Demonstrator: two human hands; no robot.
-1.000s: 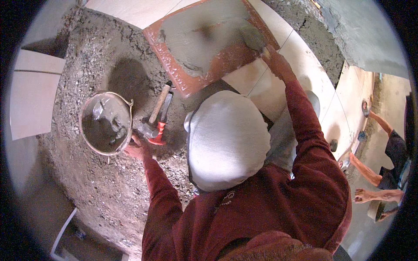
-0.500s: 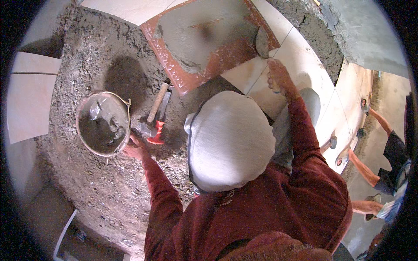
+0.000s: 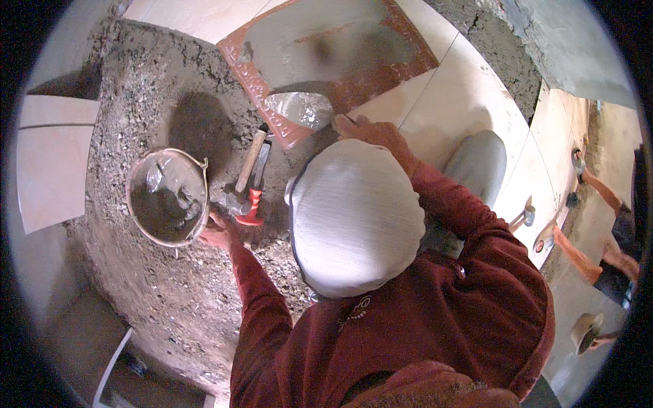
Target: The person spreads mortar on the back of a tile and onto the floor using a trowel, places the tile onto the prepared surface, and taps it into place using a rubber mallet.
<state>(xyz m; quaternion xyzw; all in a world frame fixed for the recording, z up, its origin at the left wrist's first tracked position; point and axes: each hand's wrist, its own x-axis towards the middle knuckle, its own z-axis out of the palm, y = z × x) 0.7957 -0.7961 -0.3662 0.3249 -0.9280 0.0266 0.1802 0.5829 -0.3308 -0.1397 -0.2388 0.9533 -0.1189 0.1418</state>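
While our left hand [image 3: 216, 234] rests open against one mortar bucket [image 3: 168, 197], with one hammer [image 3: 246, 171] just beside it, our right hand [image 3: 374, 132] grips one trowel [image 3: 303, 109] against one red tile [image 3: 326, 58].

Right hand [image 3: 373, 133], at twelve o'clock from the cap [image 3: 354, 216], grips a tool hidden behind it; tile [image 3: 381, 64] cut off above.
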